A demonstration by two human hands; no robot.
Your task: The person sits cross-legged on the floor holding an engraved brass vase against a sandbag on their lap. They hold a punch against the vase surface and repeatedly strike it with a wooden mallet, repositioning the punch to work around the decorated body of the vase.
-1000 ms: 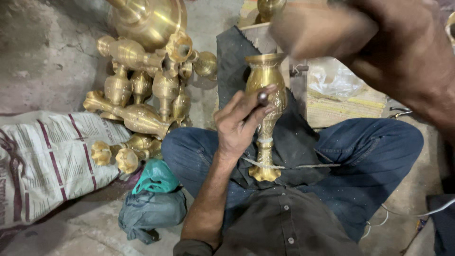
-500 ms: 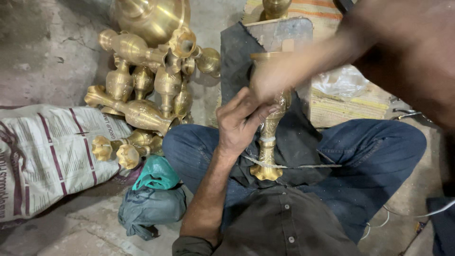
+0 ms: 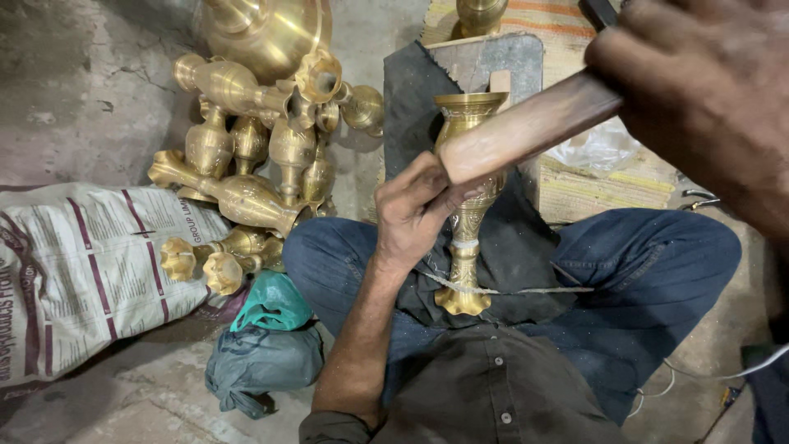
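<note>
A tall engraved brass vase stands upright on a dark cloth across my crossed legs. My left hand is curled against the vase's body, pinching a small metal punch. The punch is hidden under the end of a wooden striker. My right hand, large and close to the camera at the upper right, grips that striker. The striker's blunt end sits over my left fingers by the vase's neck. A thin string runs across the vase's foot.
A heap of brass vases lies on the concrete floor to the left. A printed sack and a green cloth on a grey bag sit near my left knee. A wooden block stands behind the vase.
My right hand has swung the wooden striker down from a raised position onto the tool in my left hand. The vase and my left hand stayed in place.
</note>
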